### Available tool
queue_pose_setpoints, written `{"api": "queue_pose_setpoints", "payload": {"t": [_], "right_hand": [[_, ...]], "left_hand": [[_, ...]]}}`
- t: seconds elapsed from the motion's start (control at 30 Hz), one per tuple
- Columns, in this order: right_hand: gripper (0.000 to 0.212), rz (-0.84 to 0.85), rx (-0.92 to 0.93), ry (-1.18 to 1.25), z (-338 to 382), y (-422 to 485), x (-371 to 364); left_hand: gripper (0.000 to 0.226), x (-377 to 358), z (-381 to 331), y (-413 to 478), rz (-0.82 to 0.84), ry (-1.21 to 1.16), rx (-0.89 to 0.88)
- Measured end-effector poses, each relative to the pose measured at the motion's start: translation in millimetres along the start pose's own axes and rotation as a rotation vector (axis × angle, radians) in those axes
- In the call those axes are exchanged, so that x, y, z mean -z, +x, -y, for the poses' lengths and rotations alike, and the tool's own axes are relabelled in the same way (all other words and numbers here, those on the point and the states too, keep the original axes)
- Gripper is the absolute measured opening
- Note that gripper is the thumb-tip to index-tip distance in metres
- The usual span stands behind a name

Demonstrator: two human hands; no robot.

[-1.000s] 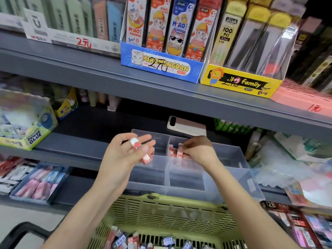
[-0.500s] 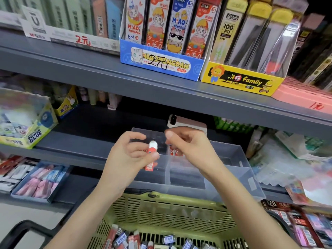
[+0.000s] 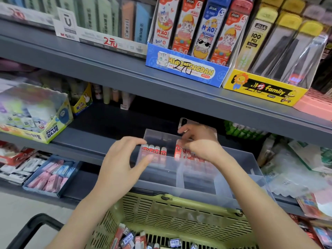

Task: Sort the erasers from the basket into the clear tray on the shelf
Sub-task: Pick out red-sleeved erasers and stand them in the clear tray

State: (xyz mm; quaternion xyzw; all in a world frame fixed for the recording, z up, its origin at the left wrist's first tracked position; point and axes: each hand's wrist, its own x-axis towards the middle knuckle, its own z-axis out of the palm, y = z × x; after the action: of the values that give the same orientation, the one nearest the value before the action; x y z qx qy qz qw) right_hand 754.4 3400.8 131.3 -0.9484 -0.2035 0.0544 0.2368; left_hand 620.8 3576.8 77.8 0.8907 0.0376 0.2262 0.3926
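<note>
Pinching, apparently, a red-sleeved eraser (image 3: 177,151) in clear plastic tray (image 3: 198,178): right hand (image 3: 202,143); left hand (image 3: 122,165) spread.

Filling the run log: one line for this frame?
left hand: open, empty, beside clear tray | right hand: pinches red eraser upright in rear compartment | green basket: erasers inside

Bare left hand (image 3: 122,164) and right hand (image 3: 199,142), forearms (image 3: 86,212) likewise bare.
</note>
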Motion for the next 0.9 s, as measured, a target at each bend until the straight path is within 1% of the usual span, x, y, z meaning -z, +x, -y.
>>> {"api": "queue_pose_setpoints", "payload": {"t": [0.1, 0.17, 0.23, 0.27, 0.33, 0.4, 0.53, 0.63, 0.8, 0.9], "right_hand": [[0.014, 0.082, 0.090, -0.189, 0.3, 5.9, -11.8], [0.013, 0.100, 0.145, -0.291, 1.6, 9.3, -15.8], [0.016, 0.108, 0.184, -0.417, 2.5, 13.5, -16.7], [0.019, 0.117, 0.212, -0.511, 2.3, 15.4, -17.1], [0.032, 0.143, 0.294, -0.700, 0.3, 15.6, -19.5], [0.042, 0.143, 0.357, -0.785, -3.0, 11.5, -23.0], [0.043, 0.068, 0.392, -0.727, -11.9, 1.4, -24.6], [0.043, -0.015, 0.444, -0.726, -17.2, -4.6, -23.7], [0.036, -0.098, 0.444, -0.611, -19.5, -26.6, -16.9], [0.031, -0.190, 0.504, -0.536, -14.4, -51.3, -13.0]], "left_hand": [[0.046, -1.5, 7.0, -5.8, 0.057, 0.054, -0.027], [0.046, -3.0, 8.4, -7.0, 0.072, 0.071, -0.041], [0.040, -4.5, 9.4, -6.8, 0.074, 0.085, -0.049], [0.039, -5.3, 10.0, -6.7, 0.076, 0.089, -0.051], [0.040, -6.1, 11.0, -6.4, 0.086, 0.090, -0.050], [0.041, -6.2, 11.3, -6.2, 0.095, 0.085, -0.049], [0.043, -6.4, 11.0, -6.4, 0.102, 0.083, -0.053], [0.042, -6.6, 10.9, -6.3, 0.109, 0.080, -0.050], [0.042, -6.2, 9.0, -8.0, 0.113, 0.085, -0.031], [0.042, -4.4, 6.3, -12.4, 0.126, 0.090, -0.012]]}}
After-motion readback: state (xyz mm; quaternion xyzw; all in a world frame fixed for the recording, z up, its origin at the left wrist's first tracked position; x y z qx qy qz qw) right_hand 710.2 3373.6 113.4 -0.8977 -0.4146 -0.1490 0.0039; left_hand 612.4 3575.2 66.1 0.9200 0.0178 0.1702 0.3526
